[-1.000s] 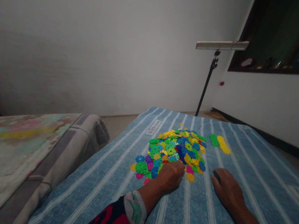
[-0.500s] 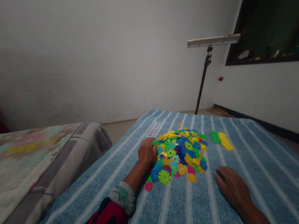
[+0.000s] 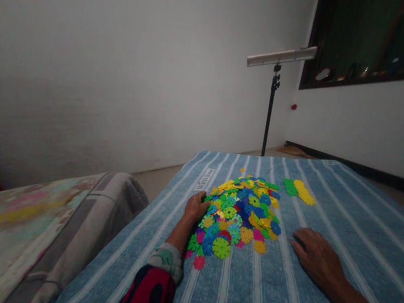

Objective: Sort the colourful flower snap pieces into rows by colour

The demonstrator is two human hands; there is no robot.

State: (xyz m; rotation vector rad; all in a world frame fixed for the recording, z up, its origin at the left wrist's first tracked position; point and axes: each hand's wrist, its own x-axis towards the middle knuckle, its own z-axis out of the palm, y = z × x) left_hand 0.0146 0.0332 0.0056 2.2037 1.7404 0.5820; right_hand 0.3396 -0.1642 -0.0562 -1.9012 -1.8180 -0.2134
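Observation:
A heap of colourful notched plastic discs [image 3: 243, 207], like snowflake building pieces, lies on a blue striped cloth [image 3: 244, 292]. My left hand [image 3: 195, 206] is at the heap's left edge, touching or almost touching the outer discs. Its thumb and fingers are a little apart, and I see nothing held in them. To the right of the heap, my right hand [image 3: 316, 254] rests on the cloth with its fingers loosely bent and thumb apart, holding nothing. Farther back on the right are a row of green discs [image 3: 290, 187] and a longer row of yellow discs [image 3: 304, 192].
One pink disc [image 3: 199, 262] lies at the heap's near edge. On the left is a bed or seat with a patterned cover [image 3: 26, 219]. Behind the cloth-covered surface stands a lamp on a black pole [image 3: 269, 110], before a white wall [image 3: 124, 65].
My left hand has drawn slightly left, and its thumb and fingers show farther apart. My right hand stays about where it was. The view has shifted a little.

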